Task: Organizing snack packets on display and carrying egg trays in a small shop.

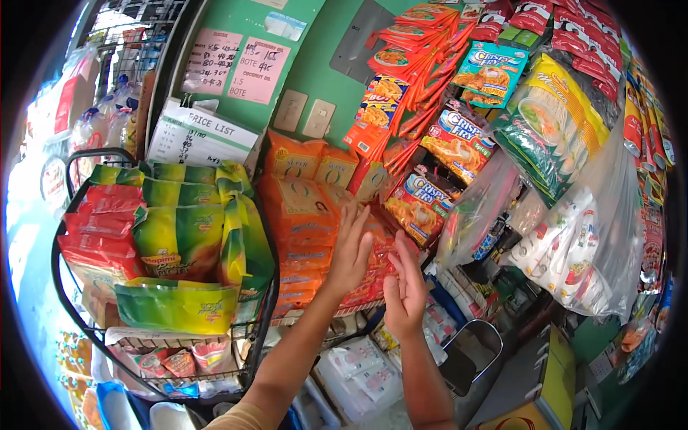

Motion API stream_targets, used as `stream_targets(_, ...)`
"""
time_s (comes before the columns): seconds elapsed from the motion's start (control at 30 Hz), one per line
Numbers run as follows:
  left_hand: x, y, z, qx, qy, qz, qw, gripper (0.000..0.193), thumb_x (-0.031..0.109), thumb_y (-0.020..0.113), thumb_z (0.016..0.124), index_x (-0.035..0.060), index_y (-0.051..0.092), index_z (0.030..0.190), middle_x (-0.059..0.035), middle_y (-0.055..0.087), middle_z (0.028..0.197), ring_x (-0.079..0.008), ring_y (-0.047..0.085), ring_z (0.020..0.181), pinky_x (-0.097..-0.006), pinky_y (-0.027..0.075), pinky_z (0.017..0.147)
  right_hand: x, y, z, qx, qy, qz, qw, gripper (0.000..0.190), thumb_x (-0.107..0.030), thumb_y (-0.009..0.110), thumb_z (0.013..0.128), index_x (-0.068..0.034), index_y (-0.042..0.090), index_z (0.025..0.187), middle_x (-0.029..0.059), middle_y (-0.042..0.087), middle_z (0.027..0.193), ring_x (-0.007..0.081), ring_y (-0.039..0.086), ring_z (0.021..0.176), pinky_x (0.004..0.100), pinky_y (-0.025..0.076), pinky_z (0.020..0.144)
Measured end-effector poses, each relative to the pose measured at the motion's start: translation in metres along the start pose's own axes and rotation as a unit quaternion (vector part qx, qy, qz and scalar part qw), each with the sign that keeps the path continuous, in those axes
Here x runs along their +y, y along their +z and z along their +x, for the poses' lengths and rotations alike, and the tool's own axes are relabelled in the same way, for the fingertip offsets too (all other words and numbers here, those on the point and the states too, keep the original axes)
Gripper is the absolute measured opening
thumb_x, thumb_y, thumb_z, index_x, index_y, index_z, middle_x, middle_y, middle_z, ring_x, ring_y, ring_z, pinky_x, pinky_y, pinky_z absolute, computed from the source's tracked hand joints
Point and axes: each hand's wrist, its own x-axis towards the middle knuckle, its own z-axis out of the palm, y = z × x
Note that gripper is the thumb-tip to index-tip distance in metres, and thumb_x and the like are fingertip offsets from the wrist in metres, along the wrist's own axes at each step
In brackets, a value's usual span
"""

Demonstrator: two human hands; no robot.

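My left hand [349, 250] reaches over a shelf of stacked orange noodle packs [303, 231], its fingers extended and nothing held in it. To its right, my right hand [406, 290] is raised with the fingers up and slightly bent, beside red packets [371, 269] on the same shelf. A gap lies between the two hands. Just above the right hand hangs a dark breading-mix pack [422, 207]; whether the fingertips touch any packet cannot be told.
A black wire rack [274, 301] with green-yellow noodle packs [177, 242] stands at left. Orange sachets [419, 59] and a clear bag of white packs [580, 247] hang at right. Below are a container of white packs [360, 371] and a metal-framed chair [467, 355].
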Motion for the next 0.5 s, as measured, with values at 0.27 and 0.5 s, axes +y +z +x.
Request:
stream_targets(0.27,0.098,-0.077,-0.083,-0.034,-0.001,0.083,0.996,0.044,0.012,0.057,0.086,0.0014,0.050,0.129,-0.0190,0.044,0.136,-0.0422,0.032,0.133,-0.0491,0.029,0.108,0.013,0.010,-0.004,-0.035,0.134,0.117,0.983,0.055,-0.008,0.053,0.091,0.004,0.033,0.141,0.0220,0.041,0.141,0.0292,0.043,0.129,0.0380,0.038,0.104)
stream_targets(0.5,0.115,-0.083,-0.060,-0.003,0.106,0.182,0.978,0.037,0.005,0.057,0.080,-0.0015,0.056,0.116,-0.0198,0.051,0.125,-0.0421,0.042,0.125,-0.0491,0.037,0.102,0.123,0.069,0.150,-0.006,0.180,0.020,0.984,0.072,-0.030,0.066,0.082,0.009,0.035,0.134,0.0299,0.045,0.131,0.0391,0.049,0.118,0.0431,0.041,0.099)
